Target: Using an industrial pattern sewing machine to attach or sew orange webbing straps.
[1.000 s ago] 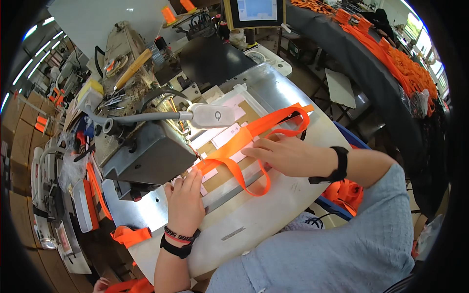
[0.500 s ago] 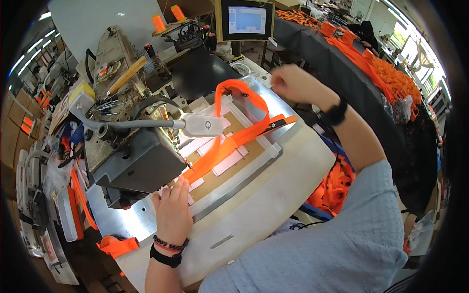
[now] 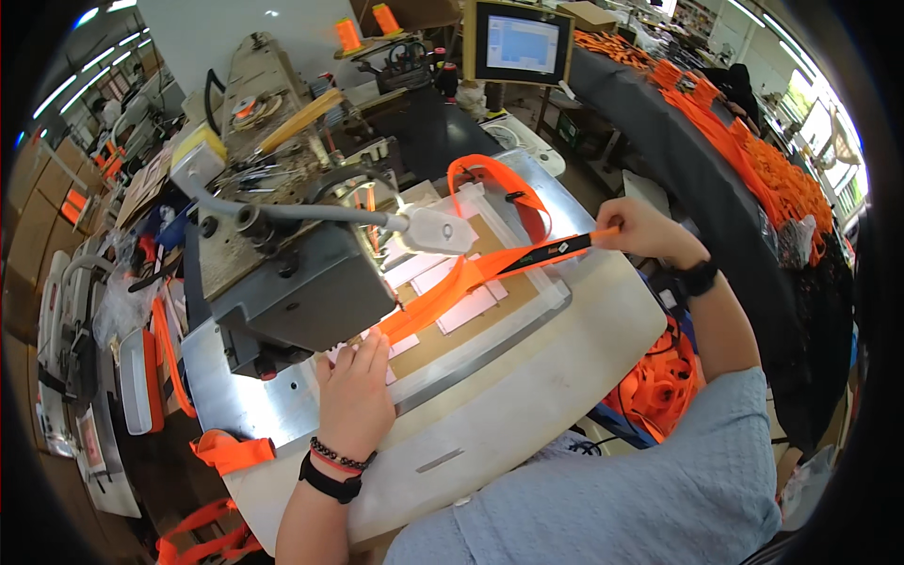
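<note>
A bright orange webbing strap (image 3: pixel 438 299) runs across a flat sewing template (image 3: pixel 513 303) with white strips on it. Its inner end lies beneath the head of an industrial sewing machine (image 3: pixel 301 282). My left hand (image 3: pixel 358 391) rests at that end, fingers stretched out and fingertips touching the strap beside the machine head. My right hand (image 3: pixel 645 231) pinches the strap's other end, near a black printed band (image 3: pixel 556 250). Between the hands the strap is drawn fairly straight, while another length of it loops up behind the template.
A lamp (image 3: pixel 438 231) hangs over the template. Behind stand a monitor (image 3: pixel 518 44) and orange thread cones (image 3: pixel 386 19). A blue bin of orange straps (image 3: pixel 659 377) sits at right below the table. More orange straps (image 3: pixel 772 165) lie on a black-covered table, and an orange piece (image 3: pixel 234 452) at left.
My right hand has come down from beyond the strap and taken hold of its banded end, pulling it out to the right. My left hand stays by the machine head. The view has shifted slightly.
</note>
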A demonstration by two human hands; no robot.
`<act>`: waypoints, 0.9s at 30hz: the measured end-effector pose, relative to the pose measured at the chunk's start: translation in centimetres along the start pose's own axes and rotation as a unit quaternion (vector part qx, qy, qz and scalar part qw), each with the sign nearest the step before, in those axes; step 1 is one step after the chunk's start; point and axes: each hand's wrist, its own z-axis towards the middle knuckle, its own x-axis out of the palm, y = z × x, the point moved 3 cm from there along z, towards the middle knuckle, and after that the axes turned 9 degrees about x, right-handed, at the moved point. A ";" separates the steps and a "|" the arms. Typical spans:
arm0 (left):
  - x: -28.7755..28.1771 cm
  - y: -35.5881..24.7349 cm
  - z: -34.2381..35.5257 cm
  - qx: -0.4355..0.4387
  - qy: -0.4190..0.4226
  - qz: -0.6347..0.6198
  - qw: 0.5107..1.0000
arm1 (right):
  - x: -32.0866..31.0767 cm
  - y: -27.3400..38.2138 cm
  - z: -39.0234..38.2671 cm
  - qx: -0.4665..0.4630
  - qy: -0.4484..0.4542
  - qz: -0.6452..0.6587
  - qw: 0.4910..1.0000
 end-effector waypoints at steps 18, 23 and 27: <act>0.0 -0.4 -0.2 -0.003 -0.016 0.005 1.000 | 16.4 15.5 -0.6 -0.358 0.136 -0.066 0.921; -0.2 -0.5 -0.2 0.000 -0.013 -0.006 1.000 | 16.7 17.3 2.2 -0.433 0.171 -0.033 0.884; -0.3 -0.5 -0.1 -0.015 -0.002 -0.013 1.000 | 16.8 18.3 2.7 -0.216 0.277 0.011 0.936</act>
